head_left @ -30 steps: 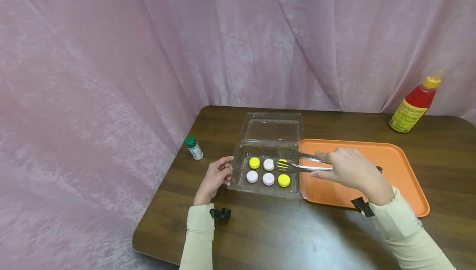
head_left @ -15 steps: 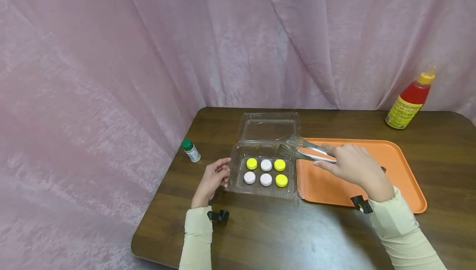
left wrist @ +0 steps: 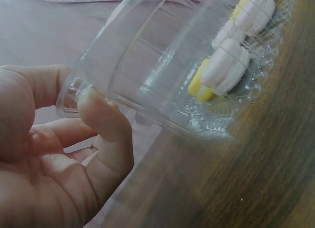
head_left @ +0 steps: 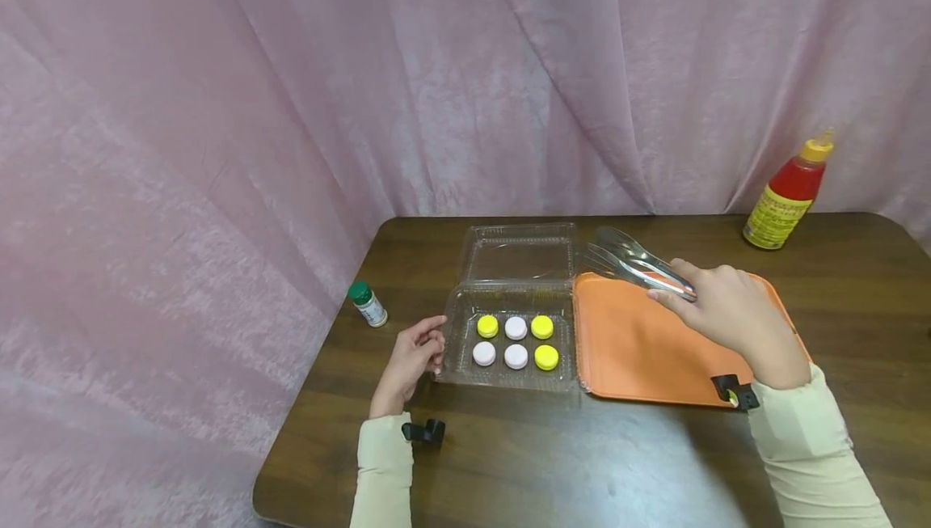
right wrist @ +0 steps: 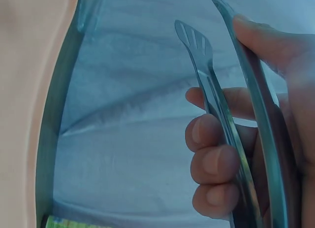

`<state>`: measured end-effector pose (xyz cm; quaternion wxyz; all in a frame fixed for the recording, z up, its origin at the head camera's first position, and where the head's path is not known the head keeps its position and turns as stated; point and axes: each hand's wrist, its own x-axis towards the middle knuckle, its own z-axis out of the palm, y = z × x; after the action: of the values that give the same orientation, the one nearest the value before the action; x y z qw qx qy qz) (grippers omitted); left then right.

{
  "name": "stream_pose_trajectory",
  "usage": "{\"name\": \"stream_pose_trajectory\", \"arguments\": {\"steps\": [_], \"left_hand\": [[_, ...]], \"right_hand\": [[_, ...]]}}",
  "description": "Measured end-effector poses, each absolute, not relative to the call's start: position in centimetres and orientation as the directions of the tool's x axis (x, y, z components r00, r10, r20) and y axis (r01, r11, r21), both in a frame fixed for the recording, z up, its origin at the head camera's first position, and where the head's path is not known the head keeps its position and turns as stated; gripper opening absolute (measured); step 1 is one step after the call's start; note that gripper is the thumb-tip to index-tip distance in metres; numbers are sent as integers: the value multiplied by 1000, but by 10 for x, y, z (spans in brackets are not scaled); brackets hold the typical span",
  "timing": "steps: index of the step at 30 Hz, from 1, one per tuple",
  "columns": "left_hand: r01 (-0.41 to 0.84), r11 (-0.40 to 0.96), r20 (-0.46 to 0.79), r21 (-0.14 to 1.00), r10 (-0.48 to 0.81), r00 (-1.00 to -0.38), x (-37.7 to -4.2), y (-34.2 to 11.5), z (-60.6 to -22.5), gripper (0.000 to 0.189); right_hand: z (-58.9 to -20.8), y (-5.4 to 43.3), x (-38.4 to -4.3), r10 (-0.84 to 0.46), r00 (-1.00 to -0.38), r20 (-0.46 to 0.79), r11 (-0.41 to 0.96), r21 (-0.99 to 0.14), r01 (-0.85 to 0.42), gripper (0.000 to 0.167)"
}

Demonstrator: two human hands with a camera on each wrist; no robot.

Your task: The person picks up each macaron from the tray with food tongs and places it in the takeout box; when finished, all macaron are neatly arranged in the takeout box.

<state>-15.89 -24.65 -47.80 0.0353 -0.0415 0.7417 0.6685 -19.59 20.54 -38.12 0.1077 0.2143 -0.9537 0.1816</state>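
Observation:
A clear plastic clamshell box (head_left: 465,374) lies on the table with its lid (head_left: 520,259) folded back. Inside are white macarons (head_left: 483,353) and yellow macarons (head_left: 546,357), set in two rows of three. My left hand (head_left: 409,362) pinches the box's left rim between thumb and finger, close up in the left wrist view (left wrist: 103,110). Metal tongs (head_left: 647,271), with slotted ends, are gripped in my right hand (head_left: 730,310) above an orange tray (head_left: 633,350). Nothing sits between the tong tips, which stand apart in the right wrist view.
A small green-capped shaker bottle (head_left: 368,304) is at the table's left edge. Toward the back right stands a red squeeze bottle (head_left: 789,192) with a yellow label and cap. Pink curtain (head_left: 436,91) hangs behind the brown table (head_left: 524,455).
The tongs have risen off a yellow macaron in the box and swung right and back, over the tray. My left hand has kept to the box's rim.

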Motion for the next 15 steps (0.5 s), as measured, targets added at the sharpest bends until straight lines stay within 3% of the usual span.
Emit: {"name": "stream_pose_trajectory", "arguments": {"steps": [7, 15], "left_hand": [[-107, 102, -106, 989, -11, -994, -159, -247, -477, 48], [-102, 104, -103, 989, -3, -995, -158, -247, -478, 48]], "right_hand": [[-377, 216, -197, -325, -914, 242, 866, -312, -390, 65], [-378, 220, -196, -285, -920, 270, 878, -310, -364, 57]]}}
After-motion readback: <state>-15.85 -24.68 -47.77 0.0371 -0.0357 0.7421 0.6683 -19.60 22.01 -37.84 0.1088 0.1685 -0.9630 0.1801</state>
